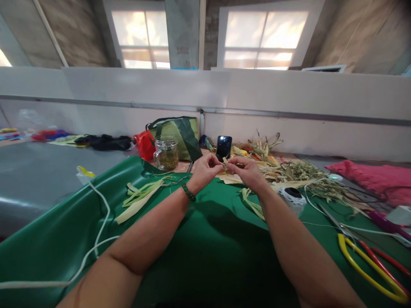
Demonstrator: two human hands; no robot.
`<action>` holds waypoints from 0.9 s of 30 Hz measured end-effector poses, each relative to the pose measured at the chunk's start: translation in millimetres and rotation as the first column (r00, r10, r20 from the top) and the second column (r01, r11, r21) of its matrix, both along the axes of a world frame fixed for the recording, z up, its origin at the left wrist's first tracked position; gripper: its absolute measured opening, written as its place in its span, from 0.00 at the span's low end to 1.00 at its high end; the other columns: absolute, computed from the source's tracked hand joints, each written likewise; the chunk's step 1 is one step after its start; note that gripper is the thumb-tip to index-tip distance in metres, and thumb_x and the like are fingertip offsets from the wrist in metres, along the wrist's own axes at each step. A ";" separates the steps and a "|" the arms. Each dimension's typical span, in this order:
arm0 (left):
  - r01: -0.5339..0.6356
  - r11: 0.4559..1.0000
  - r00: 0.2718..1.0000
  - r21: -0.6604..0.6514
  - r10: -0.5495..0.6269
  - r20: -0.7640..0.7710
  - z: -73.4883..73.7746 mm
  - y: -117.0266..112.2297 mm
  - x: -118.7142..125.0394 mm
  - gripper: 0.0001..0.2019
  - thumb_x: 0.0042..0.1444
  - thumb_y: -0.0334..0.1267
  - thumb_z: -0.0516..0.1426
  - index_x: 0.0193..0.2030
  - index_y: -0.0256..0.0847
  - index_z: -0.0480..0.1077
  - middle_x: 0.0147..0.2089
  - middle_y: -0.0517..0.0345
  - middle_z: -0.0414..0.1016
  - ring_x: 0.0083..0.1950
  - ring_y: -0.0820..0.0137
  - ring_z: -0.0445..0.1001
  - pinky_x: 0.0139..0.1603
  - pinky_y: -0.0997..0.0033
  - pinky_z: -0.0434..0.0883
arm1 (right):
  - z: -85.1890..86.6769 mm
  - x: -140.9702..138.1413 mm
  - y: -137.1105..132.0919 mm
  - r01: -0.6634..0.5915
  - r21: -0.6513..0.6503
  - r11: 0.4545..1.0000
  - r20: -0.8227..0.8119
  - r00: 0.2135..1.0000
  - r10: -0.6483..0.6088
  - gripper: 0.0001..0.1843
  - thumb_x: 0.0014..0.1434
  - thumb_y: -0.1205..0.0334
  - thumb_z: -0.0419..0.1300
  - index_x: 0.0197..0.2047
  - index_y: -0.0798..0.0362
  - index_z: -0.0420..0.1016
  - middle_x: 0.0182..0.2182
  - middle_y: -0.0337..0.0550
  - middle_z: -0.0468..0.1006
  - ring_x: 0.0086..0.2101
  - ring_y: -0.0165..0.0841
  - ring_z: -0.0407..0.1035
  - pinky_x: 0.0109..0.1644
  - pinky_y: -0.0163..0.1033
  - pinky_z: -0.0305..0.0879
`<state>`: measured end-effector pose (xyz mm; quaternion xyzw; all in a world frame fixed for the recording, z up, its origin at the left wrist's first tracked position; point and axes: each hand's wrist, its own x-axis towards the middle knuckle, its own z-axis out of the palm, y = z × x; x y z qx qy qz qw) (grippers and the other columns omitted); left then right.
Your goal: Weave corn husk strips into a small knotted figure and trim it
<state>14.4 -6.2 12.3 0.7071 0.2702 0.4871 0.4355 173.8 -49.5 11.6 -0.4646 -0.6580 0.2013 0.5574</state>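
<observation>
Both hands meet over the far middle of the green cover (208, 244) on the counter; the left hand (205, 170) and the right hand (246, 170) are closed, each pinching one end of a small pale leaf strip (225, 164) with the fingertips; the leaf strip sits right between them, lifted off the cover; I think this goes best with a snug pinch near the middle, small slow finger moves, and the strip held flat so it does not twist or tear; at 12 o'clock from the hands stands a dark phone (223, 147); at 10 o'clock are a glass mug (166, 153) and a green bag (180, 133); at 8 o'clock some spare strips (141, 196) lie well apart, with a white cord (100, 231) past them; at 3 o'clock is a heap of dry stalks (300, 173); at 4 o'clock a white roll (293, 195) sits just beside the right wrist; yellow scissors (369, 265) lie at 5 o'clock; nothing sits between the hands, but the roll and a loose leaf (252, 204) under the right wrist are near and could get bumped
</observation>
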 end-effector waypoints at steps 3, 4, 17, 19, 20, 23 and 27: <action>0.178 0.973 0.980 -0.145 -0.189 -0.068 3.4 0.6 -3.5 0.12 0.49 0.42 0.64 0.32 0.37 0.68 0.27 0.60 0.73 0.29 0.72 0.76 0.30 0.75 0.71 | 1.5 -2.9 -2.1 -0.031 -0.029 0.999 -0.070 0.997 0.029 0.14 0.44 0.50 0.68 0.27 0.52 0.77 0.22 0.38 0.76 0.24 0.31 0.70 0.32 0.39 0.70; 0.239 0.955 0.962 -0.175 -0.257 -0.094 4.6 0.4 -4.1 0.13 0.50 0.45 0.62 0.33 0.37 0.68 0.28 0.58 0.74 0.29 0.71 0.77 0.29 0.75 0.71 | 1.6 -4.3 -2.7 -0.029 -0.030 0.999 -0.082 0.996 0.027 0.13 0.43 0.51 0.68 0.26 0.52 0.77 0.22 0.38 0.76 0.24 0.31 0.70 0.32 0.39 0.70; 0.342 0.934 0.892 -0.109 -0.359 -0.274 -1.0 8.6 -6.1 0.04 0.44 0.34 0.62 0.27 0.35 0.77 0.26 0.59 0.78 0.30 0.73 0.74 0.35 0.74 0.72 | 6.9 -2.7 -8.3 0.076 0.157 0.985 0.121 0.988 -0.096 0.08 0.47 0.56 0.66 0.24 0.50 0.79 0.23 0.40 0.72 0.28 0.32 0.67 0.32 0.38 0.64; 0.354 0.922 0.865 -0.156 -0.386 -0.321 -2.2 5.5 -3.8 0.01 0.42 0.30 0.63 0.23 0.34 0.75 0.23 0.59 0.76 0.27 0.73 0.73 0.32 0.75 0.71 | 5.4 -4.3 -7.6 0.068 0.201 0.977 0.115 0.989 -0.092 0.07 0.47 0.56 0.66 0.24 0.50 0.79 0.26 0.41 0.72 0.31 0.33 0.68 0.35 0.39 0.65; 0.365 0.912 0.851 -0.186 -0.408 -0.331 -2.3 3.9 -2.8 0.02 0.41 0.29 0.63 0.22 0.34 0.74 0.22 0.58 0.76 0.27 0.73 0.73 0.32 0.75 0.71 | 4.4 -5.3 -6.9 0.068 0.227 0.971 0.110 0.989 -0.095 0.08 0.48 0.55 0.66 0.25 0.50 0.79 0.27 0.41 0.73 0.32 0.33 0.68 0.38 0.39 0.66; 0.379 0.883 0.850 -0.277 -0.450 -0.274 -0.6 1.9 -1.9 0.06 0.42 0.32 0.65 0.22 0.34 0.71 0.23 0.58 0.76 0.25 0.74 0.73 0.29 0.76 0.70 | 2.4 -4.7 -5.1 0.136 0.276 0.951 0.065 0.985 -0.160 0.12 0.51 0.51 0.64 0.27 0.51 0.78 0.28 0.42 0.73 0.32 0.33 0.68 0.38 0.39 0.65; 0.322 0.893 0.924 -0.315 -0.369 -0.102 3.1 6.2 -5.1 0.13 0.46 0.42 0.66 0.29 0.34 0.70 0.24 0.60 0.75 0.22 0.80 0.68 0.26 0.80 0.66 | 4.0 4.5 -5.1 0.291 0.225 0.930 0.137 0.936 -0.325 0.20 0.58 0.46 0.57 0.24 0.53 0.73 0.20 0.37 0.67 0.23 0.29 0.60 0.29 0.36 0.57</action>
